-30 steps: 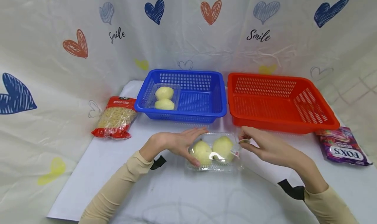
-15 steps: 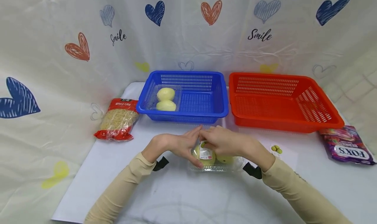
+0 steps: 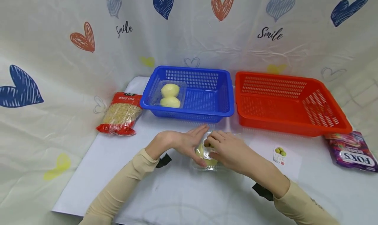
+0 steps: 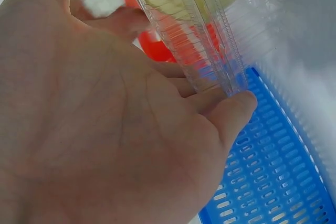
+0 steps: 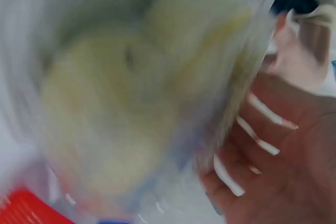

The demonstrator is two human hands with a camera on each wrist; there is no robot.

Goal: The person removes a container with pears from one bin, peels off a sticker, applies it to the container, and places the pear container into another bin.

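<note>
A clear plastic box [image 3: 211, 168] with two pale yellow pears [image 3: 199, 150] lies in front of the baskets. My left hand [image 3: 189, 143] grips its left end, thumb near the front and fingers at the back; the left wrist view shows fingertips at the ridged plastic edge [image 4: 231, 72]. Over the box's right part is my right hand [image 3: 233, 151], its bent fingers and thumb pinching a small white label [image 3: 208, 153] against the lid. That hand hides much of the box and the second pear. In the blurred right wrist view, its fingers curve alongside the pears [image 5: 110, 114].
A blue basket [image 3: 189, 112] at the back holds another box of pears [image 3: 170, 96]. Beside it stands a red basket [image 3: 274, 124]. A pasta bag [image 3: 121, 114] lies left, a purple FOX'S bag [image 3: 351, 152] right. A white sheet [image 3: 292, 162] carries another label [image 3: 279, 156].
My right hand has come left from beside the box's right end to its lid, bringing the label onto it. My left hand keeps its hold; the head view has shifted slightly.
</note>
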